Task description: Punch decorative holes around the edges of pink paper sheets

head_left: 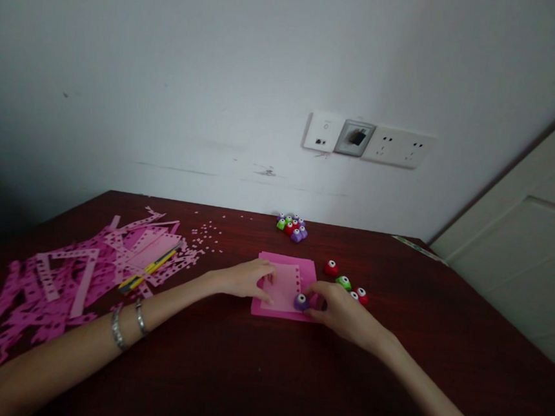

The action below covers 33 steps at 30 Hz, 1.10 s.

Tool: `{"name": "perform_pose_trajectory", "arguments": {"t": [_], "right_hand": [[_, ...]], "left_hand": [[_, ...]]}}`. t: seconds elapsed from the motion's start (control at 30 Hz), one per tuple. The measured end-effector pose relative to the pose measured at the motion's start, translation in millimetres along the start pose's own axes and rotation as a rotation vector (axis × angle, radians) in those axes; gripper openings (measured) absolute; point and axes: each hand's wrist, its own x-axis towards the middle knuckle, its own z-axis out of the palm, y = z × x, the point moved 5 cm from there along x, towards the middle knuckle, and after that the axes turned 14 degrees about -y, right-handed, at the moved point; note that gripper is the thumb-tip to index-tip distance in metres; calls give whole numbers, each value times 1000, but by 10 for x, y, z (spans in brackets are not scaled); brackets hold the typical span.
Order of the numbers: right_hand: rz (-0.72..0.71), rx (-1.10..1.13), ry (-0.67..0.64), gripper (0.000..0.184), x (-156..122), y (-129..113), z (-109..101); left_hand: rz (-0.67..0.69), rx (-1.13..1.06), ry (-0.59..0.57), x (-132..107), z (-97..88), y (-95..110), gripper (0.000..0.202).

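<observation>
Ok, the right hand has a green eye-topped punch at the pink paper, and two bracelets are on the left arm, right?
Not quite: the head view shows the punch in the right hand is purple, not green. The pink paper and bracelets are as you said.

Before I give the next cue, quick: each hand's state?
Left hand: open, at the light pink sheet.
Right hand: closed, holding the purple punch.

The tabletop (224,372) looks deep reddish brown from here. A row of darker pink marks (297,276) edges the pale pink sheet (284,289), the paper (307,271) beneath hotter pink, and the eyed piece (301,303) purple with a white-and-black top.
</observation>
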Motion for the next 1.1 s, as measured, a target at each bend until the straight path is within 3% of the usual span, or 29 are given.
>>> {"name": "perform_pose_trajectory", "arguments": {"t": [0.43,0.63,0.87,1.1], "right_hand": [[-27,2,15,22,23,8,30],[-26,17,56,23,-52,-47,-95],[114,412,-106,36,-89,109,-120],[190,556,-294,41,15,166,-79]], "left_hand": [[24,20,16,11,1,-11,39],[14,-53,51,28,-35,-46,38],[7,-244,230,26,-221,5,26],[-34,-313,-12,215,-123,104,30]]}}
